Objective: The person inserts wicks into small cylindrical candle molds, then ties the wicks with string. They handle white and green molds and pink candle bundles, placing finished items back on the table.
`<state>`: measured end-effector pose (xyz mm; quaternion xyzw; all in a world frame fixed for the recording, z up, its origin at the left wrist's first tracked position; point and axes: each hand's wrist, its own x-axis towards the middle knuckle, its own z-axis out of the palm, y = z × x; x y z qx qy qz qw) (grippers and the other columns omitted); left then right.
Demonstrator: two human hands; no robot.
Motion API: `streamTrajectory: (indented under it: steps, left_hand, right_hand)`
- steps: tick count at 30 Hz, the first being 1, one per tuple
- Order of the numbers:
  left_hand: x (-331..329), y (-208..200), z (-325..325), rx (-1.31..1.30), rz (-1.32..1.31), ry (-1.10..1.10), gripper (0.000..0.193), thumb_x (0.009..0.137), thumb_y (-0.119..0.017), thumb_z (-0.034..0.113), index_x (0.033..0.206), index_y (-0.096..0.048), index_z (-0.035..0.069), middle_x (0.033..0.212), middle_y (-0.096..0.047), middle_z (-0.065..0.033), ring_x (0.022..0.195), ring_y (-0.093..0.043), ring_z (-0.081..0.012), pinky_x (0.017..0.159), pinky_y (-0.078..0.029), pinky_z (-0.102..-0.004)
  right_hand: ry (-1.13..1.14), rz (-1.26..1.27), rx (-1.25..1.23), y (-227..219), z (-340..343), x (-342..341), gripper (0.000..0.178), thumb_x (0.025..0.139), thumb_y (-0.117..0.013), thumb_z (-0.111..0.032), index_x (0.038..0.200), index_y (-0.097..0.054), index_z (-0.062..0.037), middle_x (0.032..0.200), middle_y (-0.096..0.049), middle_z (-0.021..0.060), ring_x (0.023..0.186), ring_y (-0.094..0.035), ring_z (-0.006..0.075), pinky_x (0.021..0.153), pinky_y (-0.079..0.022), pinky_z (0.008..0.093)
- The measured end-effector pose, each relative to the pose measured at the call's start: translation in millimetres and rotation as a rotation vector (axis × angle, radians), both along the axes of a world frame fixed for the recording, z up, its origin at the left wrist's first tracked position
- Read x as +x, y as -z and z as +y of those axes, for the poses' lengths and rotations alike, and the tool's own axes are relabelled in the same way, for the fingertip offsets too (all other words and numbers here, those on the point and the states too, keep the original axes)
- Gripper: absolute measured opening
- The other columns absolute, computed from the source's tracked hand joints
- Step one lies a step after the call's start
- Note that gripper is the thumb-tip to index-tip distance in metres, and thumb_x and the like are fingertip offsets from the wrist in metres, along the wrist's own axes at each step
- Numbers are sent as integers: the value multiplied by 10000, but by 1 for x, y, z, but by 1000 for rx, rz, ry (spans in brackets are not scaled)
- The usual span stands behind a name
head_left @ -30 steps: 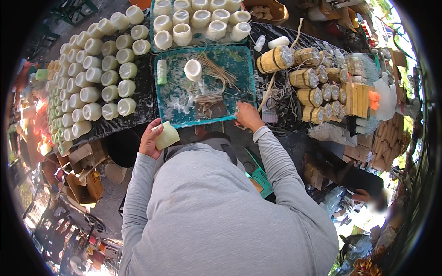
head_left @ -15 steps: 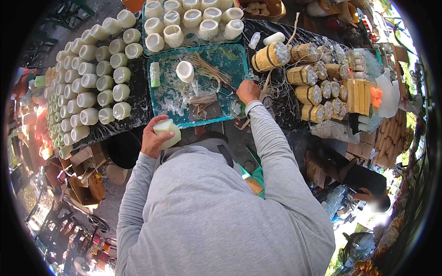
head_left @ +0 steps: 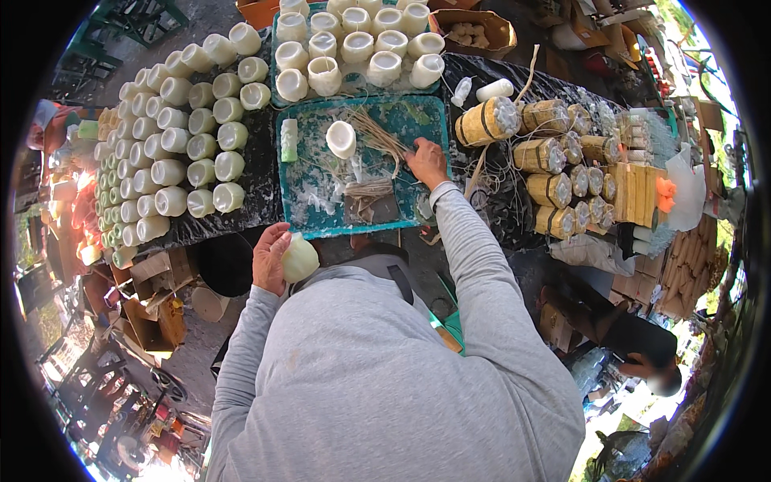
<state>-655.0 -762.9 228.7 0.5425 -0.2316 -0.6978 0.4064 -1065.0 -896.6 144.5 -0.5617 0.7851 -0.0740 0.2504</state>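
My left hand grips a pale green-white wax candle at the near left corner of a teal tray, close to my body. Over the tray's right side, my right hand has its fingers partly spread beside the lower ends of a bundle of thin tan wicks. I see nothing held in it. A white wax candle stands in the tray. Nearer to me, a shorter bundle of wicks lies on a brown flat piece. Wax scraps litter the tray.
Rows of whitish candles cover the left table, and more stand in a second tray behind. A pale green cylinder lies at the tray's left. Tied yellow bundles fill the right table. Another person is at far right.
My right hand has moved from the tray's right rim inward to the wicks, and its fingers have loosened. The candle in my left hand has turned. The whole view has shifted slightly.
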Motion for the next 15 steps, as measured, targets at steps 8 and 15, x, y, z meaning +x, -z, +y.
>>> streamTrajectory:
  steps: [8,15]
  left_hand:
    - [0,-7,4,48,-63,-32,306,1018,-695,130,1289,-644,-5,1112,-715,-68,969,-688,-144,871,-577,-307]
    - [0,-11,12,27,-92,-95,318,1006,-704,164,1278,-652,6,1084,-710,-55,932,-683,-129,836,-578,-290]
  right_hand:
    - [-105,143,-195,16,-26,53,294,930,-775,-321,1127,-781,-103,1182,-712,159,1178,-638,375,1008,-471,612]
    - [-123,175,-224,35,-25,35,181,977,-714,-254,1039,-767,-92,1084,-738,147,1071,-684,387,932,-484,586]
